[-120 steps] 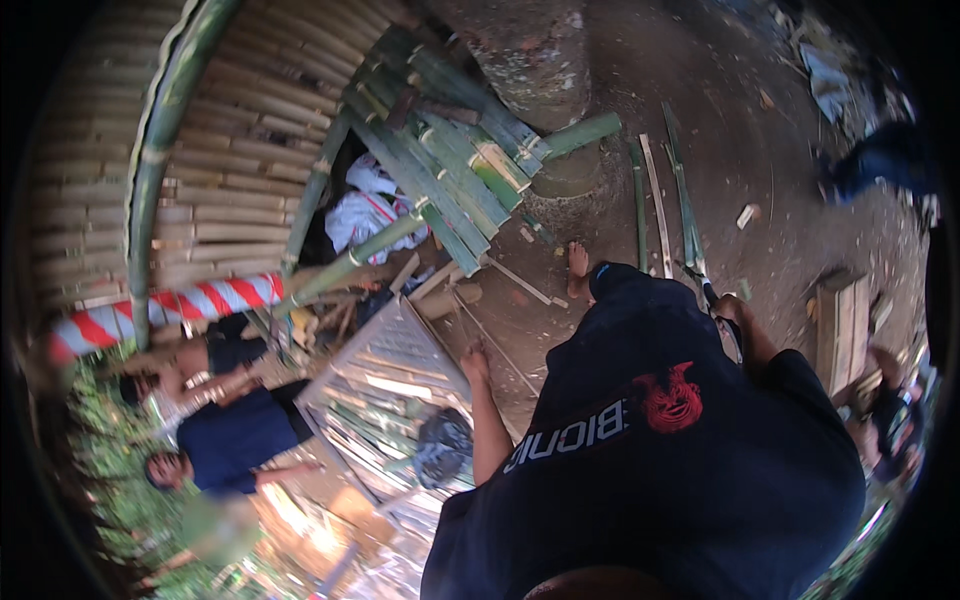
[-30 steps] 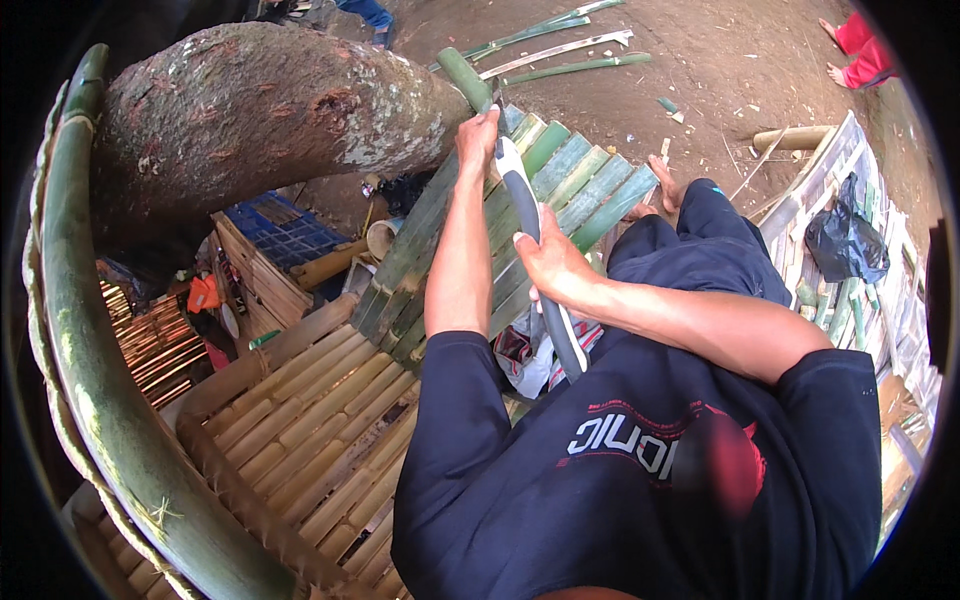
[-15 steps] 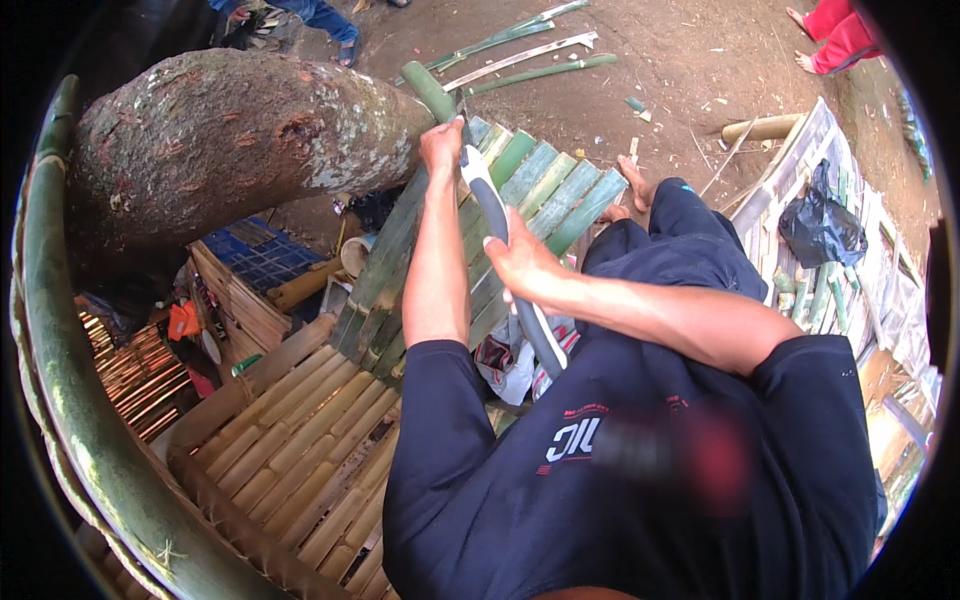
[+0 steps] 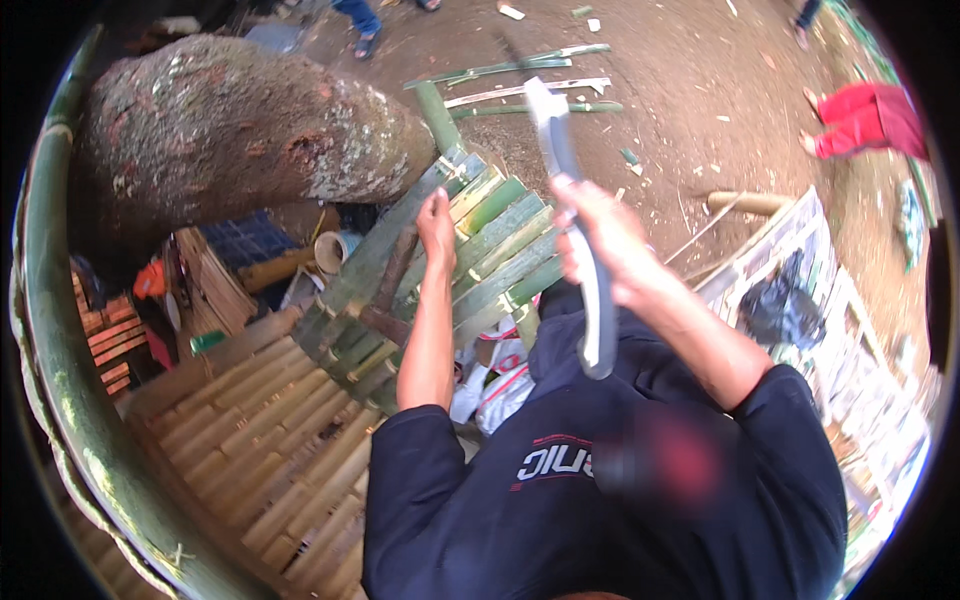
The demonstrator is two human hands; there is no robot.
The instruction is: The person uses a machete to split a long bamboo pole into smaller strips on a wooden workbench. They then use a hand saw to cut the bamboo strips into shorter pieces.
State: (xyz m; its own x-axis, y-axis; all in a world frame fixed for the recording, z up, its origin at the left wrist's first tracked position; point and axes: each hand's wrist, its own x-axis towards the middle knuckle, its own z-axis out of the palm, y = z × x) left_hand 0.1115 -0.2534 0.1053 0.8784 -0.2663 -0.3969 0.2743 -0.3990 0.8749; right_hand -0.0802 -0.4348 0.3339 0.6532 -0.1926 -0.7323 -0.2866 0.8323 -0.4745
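The right hand (image 4: pixel 600 240) is clenched around a raised knife (image 4: pixel 575 220), blurred. Just left of it, the left hand (image 4: pixel 437 225) grips the green bamboo panel (image 4: pixel 470 255). A glancing chop could hit those fingers. The tree trunk (image 4: pixel 240 130) lies beyond.

1. Left arm stretched forward, bare forearm straight, left hand (image 4: pixel 436 222) pressed down with fingers curled.
2. Right arm bent and raised, right hand (image 4: pixel 603 243) clenched in a tight fist, slightly blurred.
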